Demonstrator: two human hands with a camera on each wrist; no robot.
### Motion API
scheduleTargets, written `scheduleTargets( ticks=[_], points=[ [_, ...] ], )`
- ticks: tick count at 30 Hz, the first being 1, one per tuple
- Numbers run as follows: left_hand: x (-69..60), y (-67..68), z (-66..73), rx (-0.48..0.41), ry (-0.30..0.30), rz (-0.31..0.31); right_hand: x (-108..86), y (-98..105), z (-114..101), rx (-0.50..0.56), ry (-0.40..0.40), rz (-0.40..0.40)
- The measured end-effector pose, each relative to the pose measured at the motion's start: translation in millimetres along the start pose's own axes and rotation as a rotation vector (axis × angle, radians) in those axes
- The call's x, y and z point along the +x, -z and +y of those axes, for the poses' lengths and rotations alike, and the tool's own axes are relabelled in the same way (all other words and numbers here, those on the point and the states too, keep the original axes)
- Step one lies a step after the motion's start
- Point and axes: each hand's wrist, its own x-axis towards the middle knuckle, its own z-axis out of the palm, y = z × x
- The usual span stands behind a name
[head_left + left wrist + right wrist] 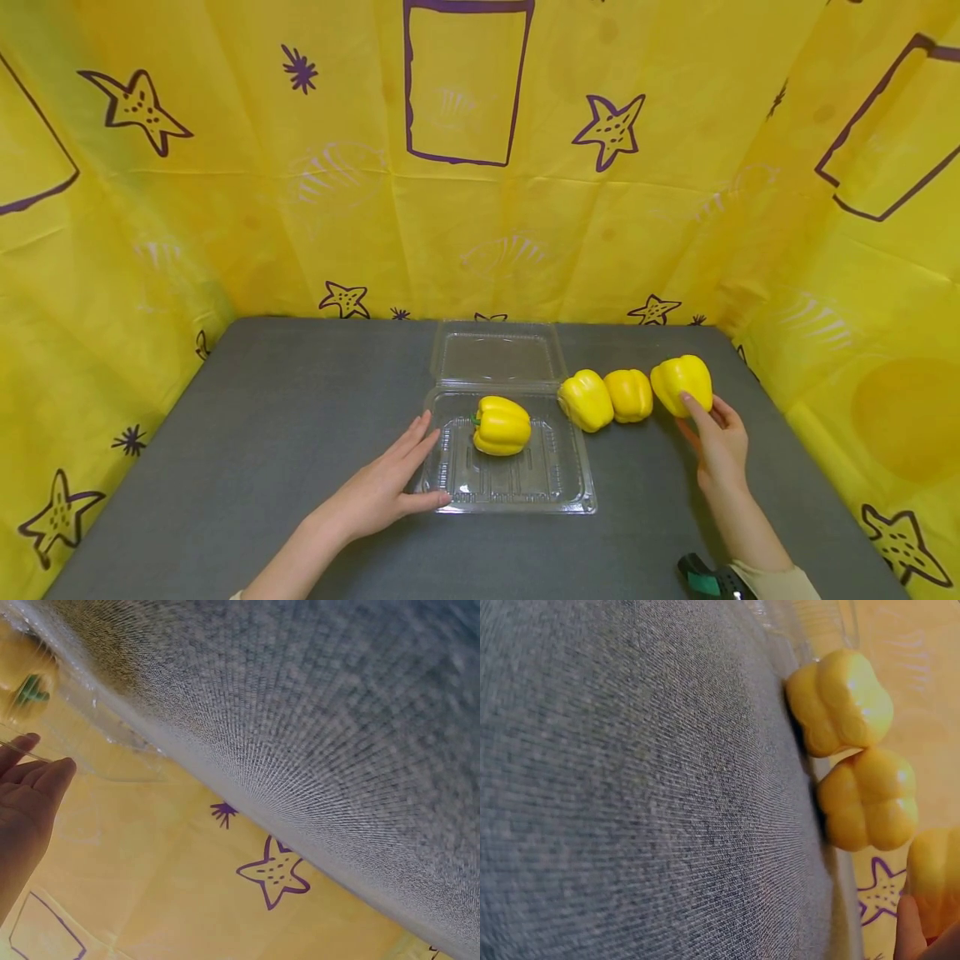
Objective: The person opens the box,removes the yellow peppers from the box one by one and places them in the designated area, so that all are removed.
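A clear plastic container (570,492) lies with its lid (498,358) folded back, and one yellow pepper (502,427) is on its side in the base. My left hand (382,487) rests at the container's left edge with fingers extended; the left wrist view shows that hand (26,799) by the clear rim. At the right, my right hand (722,446) holds a yellow pepper (684,383) between thumb and fingers. The right wrist view shows this pepper (934,877) at its edge. Between it and the container are two more yellow peppers (587,400) (629,395), side by side.
A dark grey table (300,400) lies under everything. Yellow cloth (480,208) printed with purple starfish hangs behind it and along both sides. A black band with a green patch (705,581) is at the right wrist.
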Motion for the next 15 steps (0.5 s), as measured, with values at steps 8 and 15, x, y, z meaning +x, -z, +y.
scheduleTargets(
  ticks=[8, 15],
  points=[
    [-0.8, 0.2, -0.2, -0.003, -0.002, -0.005, 3.3, 0.5, 0.3, -0.015, -0.012, 0.017],
    [-1.8, 0.5, -1.3, 0.005, -0.023, 0.002, 4.7, 3.4, -0.1, -0.038, -0.082, 0.027]
  ],
)
